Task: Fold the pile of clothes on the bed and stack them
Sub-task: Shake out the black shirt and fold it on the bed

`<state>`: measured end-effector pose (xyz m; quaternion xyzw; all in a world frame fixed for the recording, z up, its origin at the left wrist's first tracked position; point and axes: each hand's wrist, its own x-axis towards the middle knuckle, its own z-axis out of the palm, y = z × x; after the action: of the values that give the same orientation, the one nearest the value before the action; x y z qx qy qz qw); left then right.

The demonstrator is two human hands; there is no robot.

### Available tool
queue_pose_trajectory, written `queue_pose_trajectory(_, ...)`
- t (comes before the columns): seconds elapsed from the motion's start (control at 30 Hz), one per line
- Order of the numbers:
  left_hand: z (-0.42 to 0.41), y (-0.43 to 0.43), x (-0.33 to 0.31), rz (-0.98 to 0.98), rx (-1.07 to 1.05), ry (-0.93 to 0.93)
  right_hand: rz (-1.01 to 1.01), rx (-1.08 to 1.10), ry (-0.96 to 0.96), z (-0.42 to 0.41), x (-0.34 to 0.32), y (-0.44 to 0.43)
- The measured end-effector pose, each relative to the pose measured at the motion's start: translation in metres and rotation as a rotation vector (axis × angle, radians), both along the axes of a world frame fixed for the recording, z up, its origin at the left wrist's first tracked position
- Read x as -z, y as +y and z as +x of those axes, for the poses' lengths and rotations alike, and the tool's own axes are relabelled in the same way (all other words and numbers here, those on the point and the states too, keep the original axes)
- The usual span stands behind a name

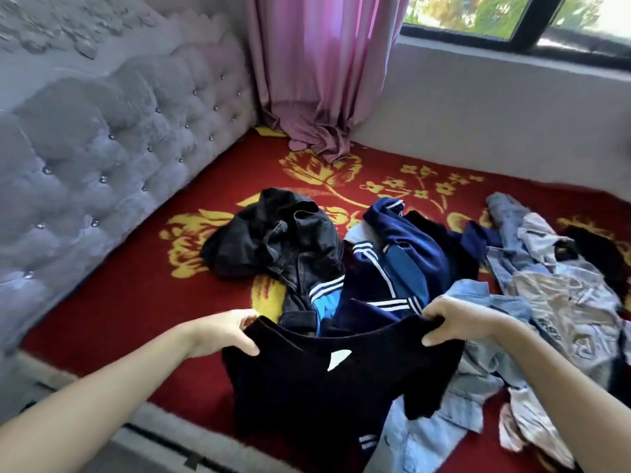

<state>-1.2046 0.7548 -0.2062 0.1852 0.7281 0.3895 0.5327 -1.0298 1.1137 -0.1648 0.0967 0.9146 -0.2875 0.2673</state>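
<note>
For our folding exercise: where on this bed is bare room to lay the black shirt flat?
Bare red bedspread lies between the tufted headboard and the black clothes heap, and beyond it toward the wall. The right side is crowded with denim garments.

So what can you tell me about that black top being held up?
The black T-shirt is soft, plain dark fabric with a wide round neckline, short sleeves and a white label inside the neck. It hangs spread out: the left hand pinches one shoulder, the right hand the other. Behind it lies the clothes pile.
</note>
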Motion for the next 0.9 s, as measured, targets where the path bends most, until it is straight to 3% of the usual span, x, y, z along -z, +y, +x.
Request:
queue_pose_trajectory(0.1,0.012,0.001,0.012,-0.124,0.052,0.056,-0.077,-0.008,-0.025,0.004,0.018,0.005)
queue_pose_trajectory(0.17,0.015,0.007,0.018,-0.262,0.150,0.241,-0.093,-0.063,-0.087,0.004,0.027,0.006)
queue_pose_trajectory(0.23,-0.001,0.019,0.015,-0.376,0.174,0.494,-0.043,0.038,0.016,-0.013,0.028,0.014)
queue_pose_trajectory(0.27,-0.017,0.029,0.010,-0.359,0.092,0.591,-0.039,0.193,0.185,-0.028,0.027,0.018)
queue_pose_trajectory(0.33,-0.058,0.061,-0.009,-0.200,-0.266,0.731,-0.060,0.662,0.610,-0.065,0.016,0.022)
queue_pose_trajectory(0.4,-0.098,0.103,-0.032,-0.059,-0.589,0.854,0.069,1.032,0.812,-0.106,-0.002,0.024)
queue_pose_trajectory(0.47,-0.123,0.143,-0.042,0.005,-0.648,0.804,0.181,1.058,0.716,-0.135,-0.008,0.023)
queue_pose_trajectory(0.57,-0.116,0.163,-0.018,-0.074,-0.445,0.695,0.194,0.985,0.584,-0.139,0.026,0.008)
queue_pose_trajectory(0.63,-0.094,0.147,0.032,-0.181,-0.345,0.678,0.193,0.952,0.467,-0.115,0.085,-0.010)
queue_pose_trajectory(0.77,-0.028,0.080,0.150,-0.507,-0.275,0.361,0.031,1.068,0.038,-0.035,0.212,-0.066)
queue_pose_trajectory(0.9,0.015,0.032,0.219,-0.591,-0.235,0.141,-0.103,1.170,-0.097,0.003,0.280,-0.113)
